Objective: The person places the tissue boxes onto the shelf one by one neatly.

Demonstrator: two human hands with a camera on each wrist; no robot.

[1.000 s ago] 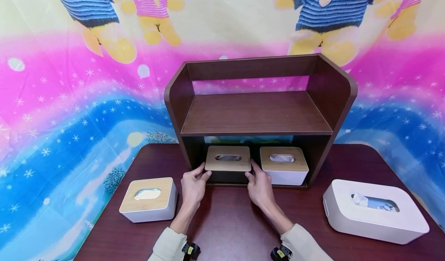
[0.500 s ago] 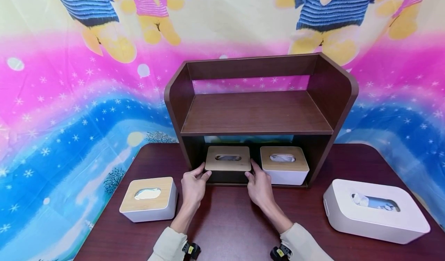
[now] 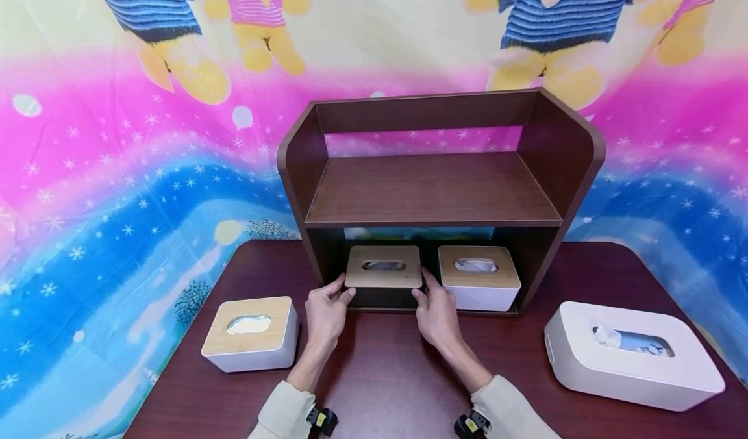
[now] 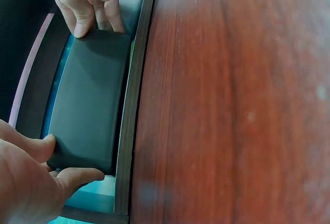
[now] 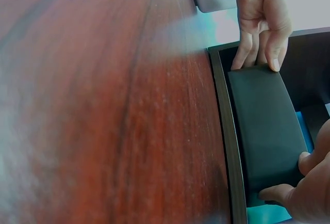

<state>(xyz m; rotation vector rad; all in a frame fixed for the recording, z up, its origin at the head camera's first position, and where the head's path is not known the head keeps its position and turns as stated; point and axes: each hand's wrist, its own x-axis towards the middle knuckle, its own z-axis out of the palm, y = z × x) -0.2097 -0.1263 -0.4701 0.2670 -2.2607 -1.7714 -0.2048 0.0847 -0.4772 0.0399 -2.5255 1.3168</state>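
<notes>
A black tissue box (image 3: 382,267) with a wooden lid stands in the shelf's lower compartment, towards its left side. My left hand (image 3: 325,312) grips its left front corner, thumb on the dark front and fingers along the side. At the opposite corner my right hand (image 3: 438,312) holds it the same way. In the left wrist view the box's dark face (image 4: 90,100) shows between both hands; the right wrist view shows that face (image 5: 268,126) too. Just right of my right hand is a white tissue box (image 3: 479,276) with a wooden lid.
The dark brown two-tier shelf (image 3: 432,189) stands at the back of the reddish-brown table (image 3: 380,374). A small white tissue box (image 3: 251,335) with a wooden lid sits left of my arms. A larger all-white tissue box (image 3: 631,354) sits at the right.
</notes>
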